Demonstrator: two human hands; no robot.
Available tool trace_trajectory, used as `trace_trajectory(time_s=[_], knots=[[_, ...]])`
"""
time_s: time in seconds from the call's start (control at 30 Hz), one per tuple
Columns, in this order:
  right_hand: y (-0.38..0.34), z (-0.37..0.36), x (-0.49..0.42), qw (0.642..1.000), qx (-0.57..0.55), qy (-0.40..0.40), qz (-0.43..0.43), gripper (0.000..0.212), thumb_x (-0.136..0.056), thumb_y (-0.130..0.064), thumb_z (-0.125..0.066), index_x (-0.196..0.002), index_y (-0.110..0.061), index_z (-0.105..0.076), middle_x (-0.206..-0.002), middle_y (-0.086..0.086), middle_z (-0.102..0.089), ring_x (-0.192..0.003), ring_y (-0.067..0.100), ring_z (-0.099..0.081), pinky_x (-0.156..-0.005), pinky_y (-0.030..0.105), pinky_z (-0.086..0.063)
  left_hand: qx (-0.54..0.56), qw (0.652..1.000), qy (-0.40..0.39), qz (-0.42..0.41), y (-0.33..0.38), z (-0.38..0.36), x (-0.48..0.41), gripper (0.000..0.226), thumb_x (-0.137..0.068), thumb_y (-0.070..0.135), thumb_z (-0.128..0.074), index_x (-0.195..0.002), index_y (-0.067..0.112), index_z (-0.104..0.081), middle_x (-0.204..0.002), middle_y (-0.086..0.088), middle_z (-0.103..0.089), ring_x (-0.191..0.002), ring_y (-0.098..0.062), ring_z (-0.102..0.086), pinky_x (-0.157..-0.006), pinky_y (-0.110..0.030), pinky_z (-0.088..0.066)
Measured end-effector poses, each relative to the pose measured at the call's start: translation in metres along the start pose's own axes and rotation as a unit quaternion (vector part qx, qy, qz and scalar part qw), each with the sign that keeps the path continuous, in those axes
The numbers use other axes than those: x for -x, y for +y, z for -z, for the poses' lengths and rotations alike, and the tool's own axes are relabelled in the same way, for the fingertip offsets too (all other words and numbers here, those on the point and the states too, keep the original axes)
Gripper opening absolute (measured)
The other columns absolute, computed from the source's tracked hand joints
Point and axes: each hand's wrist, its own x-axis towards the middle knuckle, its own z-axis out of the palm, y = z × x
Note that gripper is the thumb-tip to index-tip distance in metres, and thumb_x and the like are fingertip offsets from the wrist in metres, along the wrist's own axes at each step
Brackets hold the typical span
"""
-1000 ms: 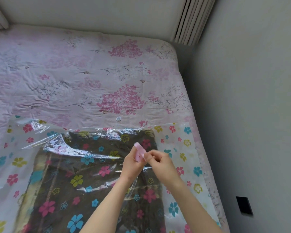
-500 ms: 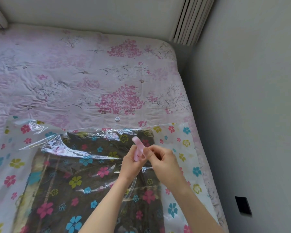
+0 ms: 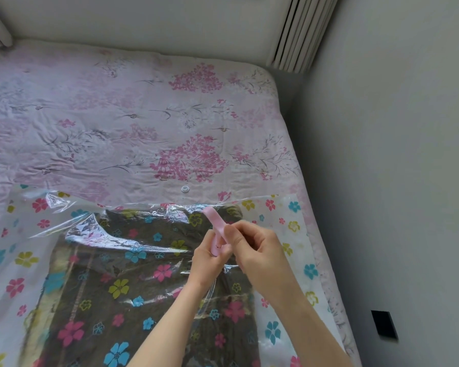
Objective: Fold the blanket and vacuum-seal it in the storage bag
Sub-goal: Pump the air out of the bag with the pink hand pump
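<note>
While spread across the lower left and centre of the frame, lying flat on the bed (image 3: 117,115): clear storage bag (image 3: 19,234) printed with pink, blue and yellow flowers, its film crinkled and catching light along the upper edge. Inside it, showing dark through the plastic at lower centre: folded blanket (image 3: 104,287), brownish with a pale stripe down its left side. Just above the bag's top edge, on the pink flowered bedcover: small round white cap (image 3: 185,189), apart from the plastic.

Right of centre, raised over the bag: left hand (image 3: 206,263), fingers curled round the lower end of a pink clip (image 3: 215,229). Touching it from the right: right hand (image 3: 260,250), thumb and fingertips pinched on the clip's middle. Upper end of the clip poking up and to the left, free of both hands. Both forearms bare, running down to the lower edge.

Far right of the frame: grey wall (image 3: 395,154) with a black square plate (image 3: 384,324) low down. Upper right corner: pleated white curtain (image 3: 300,30).
</note>
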Motion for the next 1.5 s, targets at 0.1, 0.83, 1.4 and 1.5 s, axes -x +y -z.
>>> trace_trajectory(time_s=[0.1, 0.83, 1.4, 1.5], knots=[[0.05, -0.016, -0.011, 0.994, 0.077, 0.002, -0.073, 0.028, -0.097, -0.032, -0.052, -0.079, -0.014, -0.066, -0.047, -0.016, -0.049, -0.047, -0.001, -0.043, -0.051, 0.013, -0.031, -0.011, 1.0, -0.005, -0.004, -0.006, 0.005, -0.002, 0.026, -0.071, 0.055, -0.061, -0.085, 0.033, -0.058, -0.074, 0.01, -0.068, -0.07, -0.005, -0.062, -0.066, -0.026, -0.051], [0.059, -0.015, -0.017, 0.984, 0.093, -0.016, -0.154, 0.029, -0.095, -0.032, -0.054, -0.087, -0.01, -0.071, -0.066, -0.005, -0.065, -0.064, 0.008, -0.059, -0.064, 0.034, -0.049, -0.021, 1.0, -0.013, -0.002, -0.006, 0.001, -0.003, 0.023, -0.071, 0.055, -0.061, -0.084, 0.036, -0.058, -0.076, 0.006, -0.067, -0.074, -0.012, -0.063, -0.067, -0.035, -0.054], [0.04, -0.007, -0.019, 0.988, 0.079, -0.038, -0.129, 0.032, -0.095, -0.032, -0.054, -0.081, -0.007, -0.069, -0.046, -0.012, -0.046, -0.049, 0.0, -0.046, -0.047, 0.008, -0.034, -0.013, 0.999, -0.02, 0.023, -0.002, 0.004, -0.003, 0.026, -0.067, 0.054, -0.065, -0.086, 0.038, -0.059, -0.081, 0.004, -0.068, -0.08, -0.018, -0.066, -0.075, -0.046, -0.058], [0.0, 0.006, -0.01, 0.999, 0.022, -0.042, -0.023, 0.029, -0.095, -0.028, -0.056, -0.083, -0.004, -0.068, -0.041, -0.016, -0.047, -0.044, -0.003, -0.047, -0.047, 0.007, -0.034, -0.006, 1.0, -0.018, 0.025, -0.002, 0.006, -0.004, 0.035, -0.068, 0.048, -0.066, -0.099, 0.033, -0.063, -0.087, 0.003, -0.071, -0.087, -0.02, -0.07, -0.077, -0.052, -0.057]])
